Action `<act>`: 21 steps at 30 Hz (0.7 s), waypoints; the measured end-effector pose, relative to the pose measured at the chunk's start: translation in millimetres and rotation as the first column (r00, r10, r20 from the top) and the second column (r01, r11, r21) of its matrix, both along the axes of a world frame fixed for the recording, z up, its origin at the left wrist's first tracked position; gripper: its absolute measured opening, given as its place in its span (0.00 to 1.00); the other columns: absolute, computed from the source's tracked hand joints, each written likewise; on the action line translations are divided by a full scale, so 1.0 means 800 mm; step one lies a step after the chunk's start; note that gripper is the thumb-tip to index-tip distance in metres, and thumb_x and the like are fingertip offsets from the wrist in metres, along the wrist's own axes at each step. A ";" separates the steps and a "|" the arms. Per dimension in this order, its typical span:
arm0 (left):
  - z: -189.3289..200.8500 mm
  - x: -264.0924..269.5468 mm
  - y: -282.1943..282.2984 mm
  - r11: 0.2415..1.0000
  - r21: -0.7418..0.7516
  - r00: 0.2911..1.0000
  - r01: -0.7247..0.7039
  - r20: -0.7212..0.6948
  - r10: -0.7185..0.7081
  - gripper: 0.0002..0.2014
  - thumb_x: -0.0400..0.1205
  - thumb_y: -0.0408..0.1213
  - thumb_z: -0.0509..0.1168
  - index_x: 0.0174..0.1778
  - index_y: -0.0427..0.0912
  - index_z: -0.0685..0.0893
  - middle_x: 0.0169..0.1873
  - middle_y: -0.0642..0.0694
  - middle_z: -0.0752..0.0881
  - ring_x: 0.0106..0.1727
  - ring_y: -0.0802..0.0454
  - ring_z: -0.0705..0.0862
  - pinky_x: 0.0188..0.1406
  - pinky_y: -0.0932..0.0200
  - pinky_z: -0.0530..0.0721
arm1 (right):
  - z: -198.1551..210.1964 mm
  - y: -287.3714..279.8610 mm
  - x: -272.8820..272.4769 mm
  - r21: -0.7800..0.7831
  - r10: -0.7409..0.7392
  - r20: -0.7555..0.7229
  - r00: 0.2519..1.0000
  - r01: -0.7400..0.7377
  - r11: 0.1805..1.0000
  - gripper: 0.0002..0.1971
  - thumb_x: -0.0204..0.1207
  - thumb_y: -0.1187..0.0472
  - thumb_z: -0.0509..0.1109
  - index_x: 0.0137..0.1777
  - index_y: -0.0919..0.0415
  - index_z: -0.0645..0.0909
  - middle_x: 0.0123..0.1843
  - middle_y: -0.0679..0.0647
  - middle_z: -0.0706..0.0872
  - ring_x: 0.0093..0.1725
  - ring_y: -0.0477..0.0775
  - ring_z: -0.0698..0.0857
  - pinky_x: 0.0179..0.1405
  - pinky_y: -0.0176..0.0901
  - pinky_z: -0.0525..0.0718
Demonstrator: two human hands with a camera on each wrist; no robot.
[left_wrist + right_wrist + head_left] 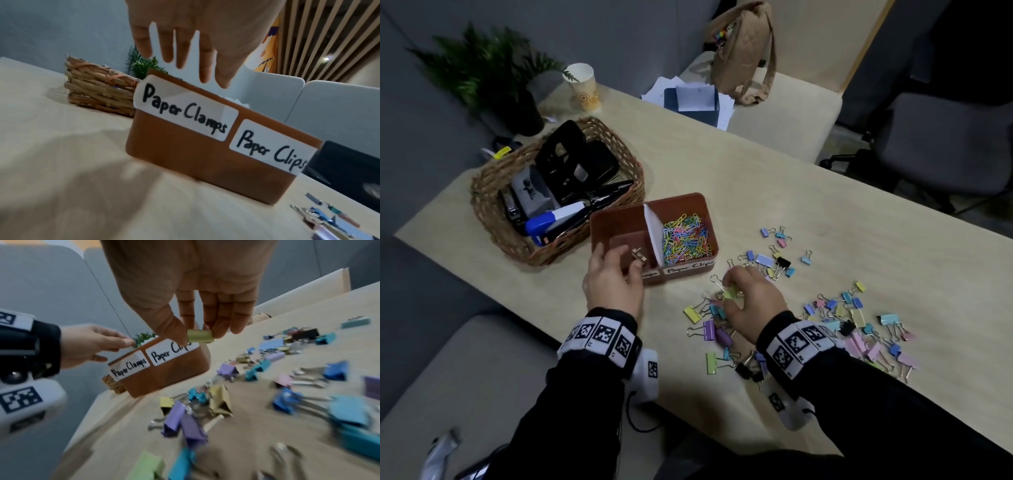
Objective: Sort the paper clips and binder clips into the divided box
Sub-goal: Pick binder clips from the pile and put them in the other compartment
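The brown divided box (674, 198) stands mid-table, labelled "Paper Clamps" (185, 112) on the left and "Paper Clips" (271, 151) on the right. Coloured paper clips (686, 241) fill its right compartment. My left hand (619, 262) hovers over the left compartment with its fingers (180, 53) spread and straight, holding nothing. A small binder clip (638, 256) sits just off its fingertips inside that compartment. My right hand (736, 291) pinches a yellow-green binder clip (199, 336) between thumb and fingers, just right of the box. Many pastel binder clips (852, 308) lie scattered on the table.
A wicker basket (493, 192) with a stapler and hole punch stands left of the box. At the far end of the table are a paper cup (583, 85), a plant (493, 68), a tissue box (690, 102) and a tan bag (746, 54). An office chair (945, 144) stands on the right.
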State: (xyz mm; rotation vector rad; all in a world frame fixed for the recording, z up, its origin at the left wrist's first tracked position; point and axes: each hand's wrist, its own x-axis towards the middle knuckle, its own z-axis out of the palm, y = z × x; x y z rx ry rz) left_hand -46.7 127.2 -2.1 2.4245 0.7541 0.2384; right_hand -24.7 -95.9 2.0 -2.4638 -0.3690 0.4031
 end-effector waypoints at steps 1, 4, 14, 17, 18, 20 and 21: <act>0.000 -0.001 -0.003 1.000 -0.021 1.000 0.003 0.011 -0.003 0.17 0.78 0.33 0.68 0.65 0.40 0.83 0.77 0.34 0.67 0.77 0.37 0.68 0.76 0.48 0.67 | 0.002 0.002 0.000 0.024 -0.006 0.005 1.000 0.006 1.000 0.12 0.72 0.60 0.71 0.55 0.57 0.77 0.52 0.51 0.78 0.50 0.55 0.79 0.45 0.45 0.77; 0.003 -0.001 -0.011 0.998 -0.060 0.995 -0.014 0.095 0.020 0.20 0.76 0.27 0.68 0.65 0.40 0.81 0.78 0.36 0.63 0.77 0.40 0.67 0.74 0.58 0.66 | 0.003 0.003 0.003 0.071 -0.009 0.013 1.000 0.008 0.997 0.11 0.71 0.61 0.72 0.53 0.58 0.78 0.51 0.52 0.79 0.49 0.55 0.79 0.46 0.48 0.79; 0.013 0.027 -0.037 0.983 -0.182 0.998 -0.009 0.061 0.021 0.22 0.76 0.20 0.63 0.65 0.40 0.82 0.68 0.42 0.78 0.64 0.44 0.81 0.69 0.60 0.75 | 0.029 0.023 0.024 0.222 -0.002 0.081 0.997 -0.016 0.975 0.06 0.72 0.67 0.72 0.44 0.57 0.80 0.43 0.47 0.80 0.42 0.47 0.79 0.42 0.38 0.78; 0.010 0.032 -0.043 0.982 -0.187 0.997 0.040 0.078 -0.026 0.22 0.76 0.21 0.62 0.65 0.40 0.82 0.69 0.42 0.79 0.67 0.44 0.80 0.71 0.56 0.75 | 0.036 0.046 0.044 0.256 -0.035 0.102 0.994 0.008 0.967 0.05 0.73 0.68 0.71 0.41 0.58 0.80 0.41 0.46 0.78 0.38 0.45 0.77 0.39 0.32 0.73; 0.010 0.032 -0.043 0.979 -0.196 0.996 0.046 0.085 -0.030 0.22 0.77 0.21 0.62 0.66 0.41 0.81 0.68 0.42 0.79 0.66 0.45 0.80 0.70 0.57 0.76 | 0.038 0.051 0.049 0.266 -0.048 0.103 0.994 0.019 0.964 0.03 0.74 0.67 0.72 0.42 0.59 0.81 0.42 0.47 0.79 0.38 0.45 0.77 0.39 0.32 0.73; 0.012 0.027 -0.044 0.982 -0.185 0.994 0.039 0.105 -0.020 0.21 0.80 0.24 0.62 0.68 0.42 0.79 0.66 0.42 0.79 0.64 0.46 0.80 0.65 0.61 0.75 | 0.040 0.054 0.053 0.288 -0.068 0.104 0.992 0.035 0.957 0.02 0.74 0.64 0.73 0.46 0.60 0.83 0.47 0.49 0.81 0.39 0.46 0.79 0.41 0.33 0.76; 0.013 0.022 -0.045 0.986 -0.165 0.991 0.041 0.132 -0.019 0.18 0.80 0.26 0.63 0.67 0.41 0.79 0.65 0.42 0.78 0.61 0.46 0.81 0.61 0.61 0.76 | 0.042 0.049 0.054 0.291 -0.079 0.106 0.991 0.046 0.956 0.03 0.75 0.63 0.73 0.47 0.59 0.83 0.50 0.49 0.82 0.39 0.46 0.80 0.42 0.34 0.78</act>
